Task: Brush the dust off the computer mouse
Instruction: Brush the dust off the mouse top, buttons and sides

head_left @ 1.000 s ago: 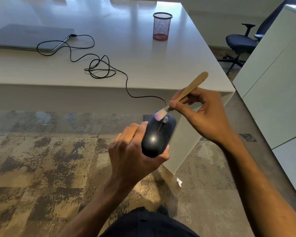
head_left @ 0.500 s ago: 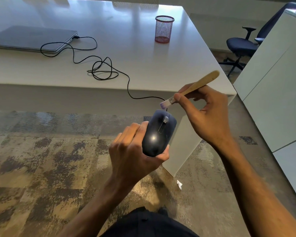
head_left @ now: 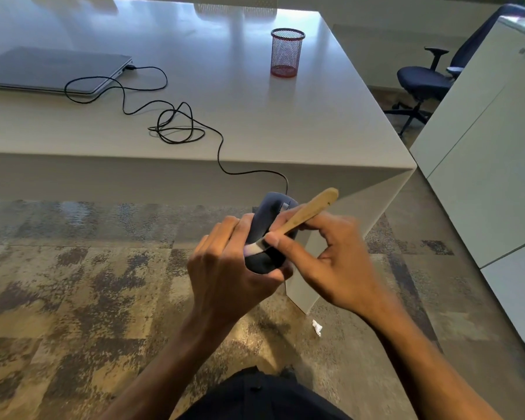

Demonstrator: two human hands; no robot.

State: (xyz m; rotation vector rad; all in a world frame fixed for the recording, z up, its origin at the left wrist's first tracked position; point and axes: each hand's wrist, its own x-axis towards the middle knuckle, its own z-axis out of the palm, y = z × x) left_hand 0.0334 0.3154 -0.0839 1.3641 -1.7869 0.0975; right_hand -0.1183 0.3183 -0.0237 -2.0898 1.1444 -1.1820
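My left hand [head_left: 225, 268] grips a black computer mouse [head_left: 269, 219] in the air, in front of the desk's near edge, fingers on its left side and thumb under its rear. My right hand [head_left: 331, 265] pinches a small brush with a wooden handle [head_left: 308, 212] between thumb and fingers. The brush's pale bristles [head_left: 253, 249] lie on the mouse's rear left part, next to my left fingers. The mouse's black cable [head_left: 219, 147] runs up over the desk edge, loops on the desk and ends at the laptop.
A closed grey laptop [head_left: 52, 69] lies on the white desk [head_left: 255, 116] at far left. A red mesh pen cup [head_left: 286, 53] stands further back. A white cabinet [head_left: 482, 140] is at right, an office chair [head_left: 422, 80] behind it. A paper scrap [head_left: 317, 327] lies on the carpet.
The brush has swept from above the mouse's front down to its rear left part. My right hand came down and closer, now partly covering the mouse. The left hand kept its grip.
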